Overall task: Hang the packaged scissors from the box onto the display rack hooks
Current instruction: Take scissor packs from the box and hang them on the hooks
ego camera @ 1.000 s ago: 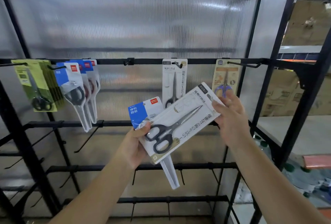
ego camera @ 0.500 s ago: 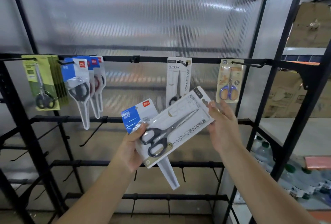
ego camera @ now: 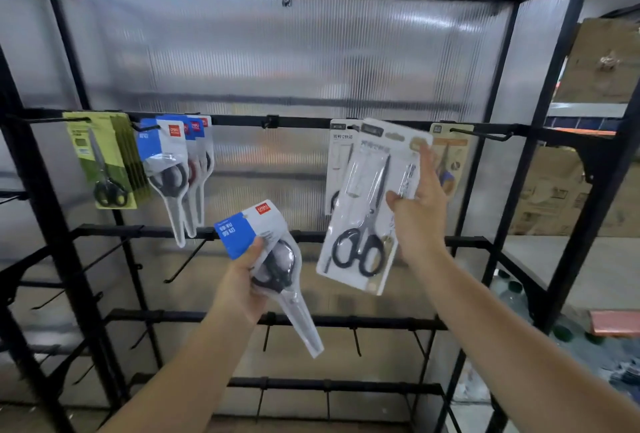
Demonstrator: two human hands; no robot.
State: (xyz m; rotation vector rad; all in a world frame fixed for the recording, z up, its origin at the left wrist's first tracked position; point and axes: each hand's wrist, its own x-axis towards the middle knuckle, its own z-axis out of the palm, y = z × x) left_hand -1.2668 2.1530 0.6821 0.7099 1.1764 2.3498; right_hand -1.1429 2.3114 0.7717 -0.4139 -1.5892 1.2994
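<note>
My right hand (ego camera: pixel 417 207) lifts a white pack (ego camera: pixel 372 204) of black-handled scissors toward the top rail (ego camera: pixel 242 120) of the rack, the forearm reaching up from the lower right. The fingers (ego camera: pixel 427 169) are spread along the pack's right edge and the thumb presses its front, so the grip is closed on the card. The pack stands nearly upright, tilted slightly, its top edge level with the rail and overlapping a matching white pack (ego camera: pixel 337 162) already hanging there. I cannot tell whether its hole has reached the hook.

My left hand (ego camera: pixel 247 280) is held lower, below the rail and left of the white pack, the forearm rising from the bottom centre. It is clenched around a blue pack (ego camera: pixel 266 259) at the handles, thumb on the blue card, with the clear blade sleeve pointing down and to the right.

Along the rail, from its left end: green packs (ego camera: pixel 104 162) hang stacked on one hook, then blue-and-white packs (ego camera: pixel 173 169) beside them. A bare clip (ego camera: pixel 271 121) sits at the rail's middle. Right of the white packs, a tan pack (ego camera: pixel 450 155) hangs partly hidden behind my right hand, on a long hook (ego camera: pixel 481 134).

Beneath the rail, lower bars (ego camera: pixel 329 321) carry empty hooks. A ribbed translucent panel (ego camera: pixel 277 58) backs the rack.
</note>
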